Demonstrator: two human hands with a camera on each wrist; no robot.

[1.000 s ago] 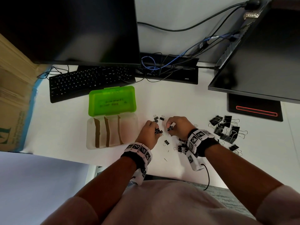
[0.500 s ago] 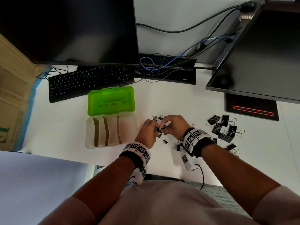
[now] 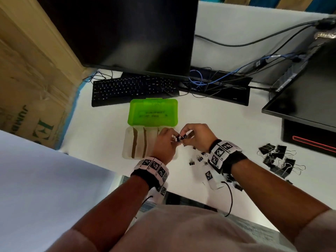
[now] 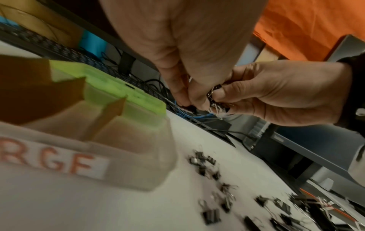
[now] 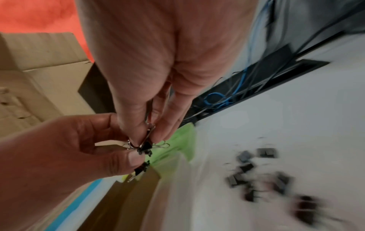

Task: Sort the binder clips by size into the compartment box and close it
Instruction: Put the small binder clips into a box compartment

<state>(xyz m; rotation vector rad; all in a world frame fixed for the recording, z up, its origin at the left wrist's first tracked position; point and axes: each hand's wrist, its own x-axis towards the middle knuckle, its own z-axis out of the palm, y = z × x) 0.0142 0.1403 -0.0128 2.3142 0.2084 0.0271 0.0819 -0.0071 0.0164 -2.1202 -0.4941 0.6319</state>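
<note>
A white label on the front wall of the compartment box [image 4: 126, 157] reads "RGE" in orange (its first letters are cut off by the frame edge), and the writing on the open green lid [image 3: 153, 113] is too blurred to read. Just over the box's right end, the left hand [image 3: 164, 142] and right hand [image 3: 197, 136] meet fingertip to fingertip, each pinching small binder clips [image 5: 145, 147]. More small clips [image 3: 199, 159] lie beside the box on the right, the large clips [image 3: 280, 160] well beyond them.

Open lid [image 3: 153, 113] blocks box's [image 3: 129, 148] far side; near side open
</note>
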